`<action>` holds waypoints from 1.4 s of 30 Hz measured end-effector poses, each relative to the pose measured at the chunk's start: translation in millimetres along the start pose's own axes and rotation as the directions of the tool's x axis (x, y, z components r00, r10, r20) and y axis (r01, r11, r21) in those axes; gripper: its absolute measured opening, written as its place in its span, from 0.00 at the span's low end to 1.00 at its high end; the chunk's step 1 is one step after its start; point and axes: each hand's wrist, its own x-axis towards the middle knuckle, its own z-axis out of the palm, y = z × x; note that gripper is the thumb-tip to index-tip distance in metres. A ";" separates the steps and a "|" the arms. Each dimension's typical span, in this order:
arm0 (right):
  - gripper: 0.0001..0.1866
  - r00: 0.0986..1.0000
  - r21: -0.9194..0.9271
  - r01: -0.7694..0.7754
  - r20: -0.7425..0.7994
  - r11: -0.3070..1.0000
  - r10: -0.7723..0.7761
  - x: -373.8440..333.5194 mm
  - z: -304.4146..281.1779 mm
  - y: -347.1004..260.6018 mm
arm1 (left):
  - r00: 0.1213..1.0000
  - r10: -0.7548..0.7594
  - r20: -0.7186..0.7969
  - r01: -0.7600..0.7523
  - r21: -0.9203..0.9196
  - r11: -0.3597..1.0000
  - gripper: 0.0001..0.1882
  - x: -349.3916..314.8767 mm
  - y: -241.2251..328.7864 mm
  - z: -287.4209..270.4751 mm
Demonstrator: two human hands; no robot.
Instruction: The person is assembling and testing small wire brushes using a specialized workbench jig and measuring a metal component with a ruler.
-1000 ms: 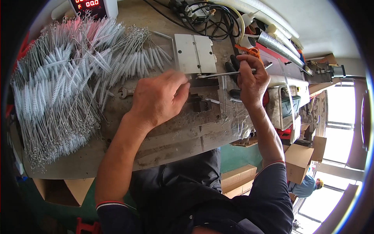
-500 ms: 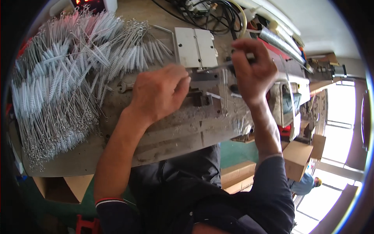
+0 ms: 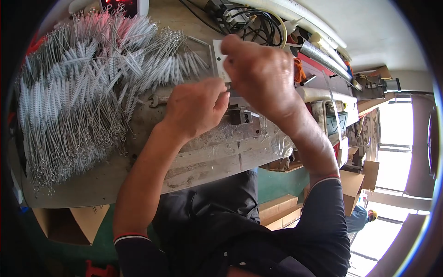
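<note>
"Watching our hands, what are we seeing?"

"We're curling our left hand [image 3: 196, 108] narrowly by the near edge of the white plate [image 3: 219, 69]. Our right hand [image 3: 263, 76], curled and blurred, is covering much of that plate. What either is gripping, we cannot tell."

"And room?"

"Brushes [image 3: 69, 101] are crowding our left, a wrench [image 3: 155, 100] lying between. Scuffed tabletop [image 3: 207, 161] is running between our forearms to its front edge."

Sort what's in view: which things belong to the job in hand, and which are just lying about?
Likely in the job:
White plate, partly hidden by the right hand
Holed metal block near the left hand
Wire-handled brushes, heaped at left

Seemingly just lying about:
Open-ended wrench
Silver tube
Open cardboard box
</note>
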 end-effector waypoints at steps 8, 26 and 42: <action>0.06 0.991 0.157 -0.033 -0.119 0.987 0.053 -18.1 -1.1 14.4 | 0.998 0.055 -0.031 -0.054 0.020 0.998 0.06 -1.7 -1.0 0.8; 0.08 0.673 0.634 -0.522 -0.104 0.570 0.732 -82.7 16.0 64.8 | 0.995 0.089 -0.047 -0.088 0.020 0.996 0.05 0.8 2.0 -1.3; 0.09 0.651 0.674 -0.518 -0.089 0.527 0.754 -99.3 23.5 54.7 | 0.996 0.077 -0.041 -0.078 -0.005 0.997 0.04 2.3 4.9 -3.1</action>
